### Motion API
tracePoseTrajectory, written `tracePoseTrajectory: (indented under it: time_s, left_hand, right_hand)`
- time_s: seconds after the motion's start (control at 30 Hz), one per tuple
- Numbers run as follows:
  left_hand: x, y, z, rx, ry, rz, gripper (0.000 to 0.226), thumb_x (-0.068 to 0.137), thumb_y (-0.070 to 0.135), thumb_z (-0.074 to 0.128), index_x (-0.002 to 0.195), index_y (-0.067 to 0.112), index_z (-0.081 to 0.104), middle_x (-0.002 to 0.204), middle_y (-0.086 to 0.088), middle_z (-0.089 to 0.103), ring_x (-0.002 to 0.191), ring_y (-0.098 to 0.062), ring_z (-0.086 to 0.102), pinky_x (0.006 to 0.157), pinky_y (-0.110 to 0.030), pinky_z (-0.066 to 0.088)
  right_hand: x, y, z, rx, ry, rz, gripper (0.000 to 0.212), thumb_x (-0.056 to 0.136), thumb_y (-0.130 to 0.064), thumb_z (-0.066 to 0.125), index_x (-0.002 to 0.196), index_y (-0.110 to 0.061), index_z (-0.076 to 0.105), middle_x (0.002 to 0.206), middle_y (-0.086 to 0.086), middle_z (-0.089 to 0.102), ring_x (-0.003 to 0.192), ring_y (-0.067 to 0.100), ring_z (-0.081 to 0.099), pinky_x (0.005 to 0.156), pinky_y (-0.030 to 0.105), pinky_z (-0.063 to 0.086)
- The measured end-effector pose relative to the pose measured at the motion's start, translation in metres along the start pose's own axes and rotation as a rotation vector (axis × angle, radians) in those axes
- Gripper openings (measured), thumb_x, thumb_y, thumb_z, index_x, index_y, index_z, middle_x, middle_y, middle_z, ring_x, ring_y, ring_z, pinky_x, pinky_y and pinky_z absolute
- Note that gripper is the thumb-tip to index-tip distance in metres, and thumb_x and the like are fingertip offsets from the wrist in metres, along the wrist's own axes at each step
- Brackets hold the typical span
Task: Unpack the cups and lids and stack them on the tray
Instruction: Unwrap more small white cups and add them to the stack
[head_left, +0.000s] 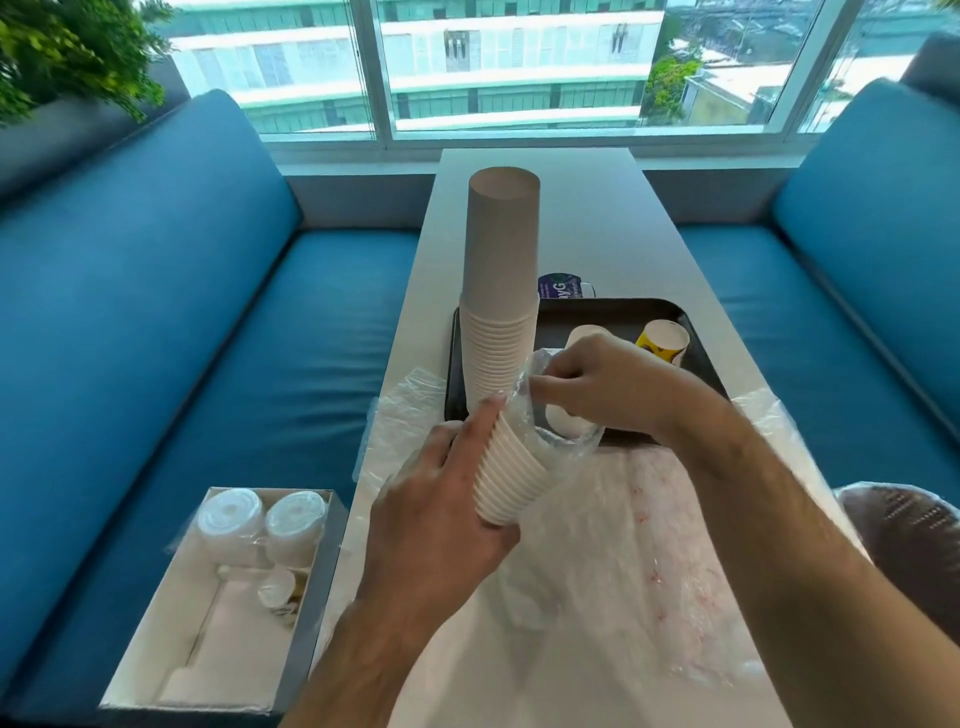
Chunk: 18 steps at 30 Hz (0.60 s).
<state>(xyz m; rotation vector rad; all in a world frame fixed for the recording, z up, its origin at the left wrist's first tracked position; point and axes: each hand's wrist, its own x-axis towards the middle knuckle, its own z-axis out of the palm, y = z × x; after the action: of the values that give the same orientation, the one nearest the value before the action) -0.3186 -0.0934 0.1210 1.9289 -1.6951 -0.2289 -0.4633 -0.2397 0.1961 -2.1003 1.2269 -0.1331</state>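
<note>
the narrow white surface (597, 218) runs to the window, bare beyond the dark tray (613, 309); blue benches flank both long edges. a tall stack of cups (501, 291) stands upside down on the tray's left side, two single cups to its right. the left hand (441, 499) has its grip closed round a short cup stack (511, 467) just before the tray's near edge. the right hand (608, 387) pinches the clear plastic wrap (524, 384) at that stack's top.

Left hand (441, 499) curled in a grip, forearm angled up from below; right hand (597, 384) pinching, fingers (540, 387) bent, forearm reaching in from the right.
</note>
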Motion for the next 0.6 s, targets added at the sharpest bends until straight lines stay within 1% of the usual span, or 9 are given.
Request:
tracePoseTrajectory:
  time_s: [0.03, 0.1, 0.2, 0.3, 0.37, 0.43, 0.5, 0.53, 0.6]
  left_hand:
    - [0.001, 0.001, 0.0, 0.004, -0.001, 0.009, 0.109, 0.073, 0.057, 0.081, 0.145, 0.056, -0.001, 0.143, 0.014, 0.046, 0.117, -0.012, 0.056, 0.093, -0.034, 0.053]
    - [0.001, 0.001, 0.001, 0.008, -0.01, 0.013, 0.111, 0.074, 0.057, 0.081, 0.141, 0.058, -0.006, 0.144, 0.014, 0.045, 0.118, -0.012, 0.054, 0.093, -0.034, 0.052]
    - [0.0, -0.001, 0.001, 0.003, -0.021, 0.005, 0.111, 0.073, 0.056, 0.081, 0.141, 0.059, -0.007, 0.142, 0.013, 0.047, 0.114, -0.012, 0.055, 0.09, -0.034, 0.052]
    - [-0.002, -0.003, 0.0, -0.014, -0.046, -0.015, 0.111, 0.073, 0.051, 0.082, 0.141, 0.06, -0.006, 0.137, 0.012, 0.048, 0.106, -0.012, 0.054, 0.086, -0.034, 0.052]
    - [-0.002, -0.004, -0.002, -0.025, -0.062, -0.022, 0.109, 0.074, 0.05, 0.08, 0.14, 0.061, -0.006, 0.136, 0.013, 0.047, 0.101, -0.007, 0.049, 0.085, -0.032, 0.05]
    - [-0.002, -0.004, -0.004, -0.029, -0.073, -0.03, 0.108, 0.075, 0.052, 0.08, 0.142, 0.059, -0.005, 0.138, 0.014, 0.046, 0.1, -0.003, 0.043, 0.085, -0.029, 0.049]
    - [-0.002, -0.004, -0.006, -0.022, -0.08, -0.037, 0.107, 0.075, 0.055, 0.079, 0.145, 0.056, -0.002, 0.14, 0.015, 0.045, 0.101, -0.002, 0.041, 0.086, -0.028, 0.05]
    - [-0.002, -0.003, -0.006, -0.018, -0.088, -0.043, 0.107, 0.075, 0.055, 0.079, 0.146, 0.055, -0.001, 0.14, 0.015, 0.045, 0.101, -0.002, 0.041, 0.086, -0.028, 0.05]
    - [-0.002, -0.004, -0.007, -0.007, -0.106, -0.05, 0.107, 0.076, 0.056, 0.078, 0.146, 0.055, -0.003, 0.14, 0.015, 0.045, 0.1, -0.002, 0.042, 0.085, -0.028, 0.05]
  right_hand:
    - [0.003, 0.001, 0.0, 0.068, 0.025, 0.011, 0.037, 0.093, -0.037, 0.067, 0.062, -0.018, 0.069, 0.051, -0.012, 0.054, 0.047, 0.005, 0.045, 0.049, 0.018, 0.035]
    - [0.004, 0.002, -0.002, 0.192, 0.064, 0.003, 0.026, 0.09, -0.028, 0.073, 0.068, -0.016, 0.074, 0.057, -0.007, 0.056, 0.052, 0.004, 0.043, 0.052, 0.019, 0.034]
    - [0.002, 0.002, -0.006, 0.39, 0.121, -0.014, 0.019, 0.092, -0.024, 0.071, 0.078, -0.013, 0.075, 0.056, -0.007, 0.051, 0.055, 0.006, 0.04, 0.052, 0.02, 0.033]
    - [-0.002, 0.002, -0.007, 0.577, 0.157, -0.065, 0.02, 0.098, -0.029, 0.064, 0.086, -0.016, 0.074, 0.07, -0.008, 0.065, 0.065, 0.007, 0.05, 0.06, 0.022, 0.038]
    - [-0.006, 0.003, -0.008, 0.539, 0.082, -0.067, 0.024, 0.097, -0.039, 0.063, 0.097, -0.017, 0.073, 0.085, -0.009, 0.073, 0.073, 0.007, 0.057, 0.068, 0.024, 0.042]
    - [-0.01, 0.005, -0.011, 0.441, -0.054, -0.041, 0.027, 0.093, -0.041, 0.065, 0.103, -0.018, 0.073, 0.092, -0.009, 0.075, 0.075, 0.002, 0.06, 0.07, 0.018, 0.043]
    - [-0.014, 0.006, -0.014, 0.386, -0.219, -0.028, 0.019, 0.092, -0.034, 0.069, 0.1, -0.018, 0.075, 0.09, -0.008, 0.075, 0.072, -0.003, 0.062, 0.068, 0.013, 0.044]
    - [-0.015, 0.007, -0.015, 0.366, -0.268, -0.04, 0.015, 0.092, -0.03, 0.07, 0.097, -0.017, 0.077, 0.089, -0.006, 0.075, 0.074, -0.001, 0.064, 0.07, 0.013, 0.046]
    - [-0.013, 0.008, -0.016, 0.369, -0.228, -0.115, 0.009, 0.091, -0.021, 0.071, 0.089, -0.016, 0.079, 0.083, 0.0, 0.075, 0.075, 0.007, 0.065, 0.072, 0.016, 0.048]
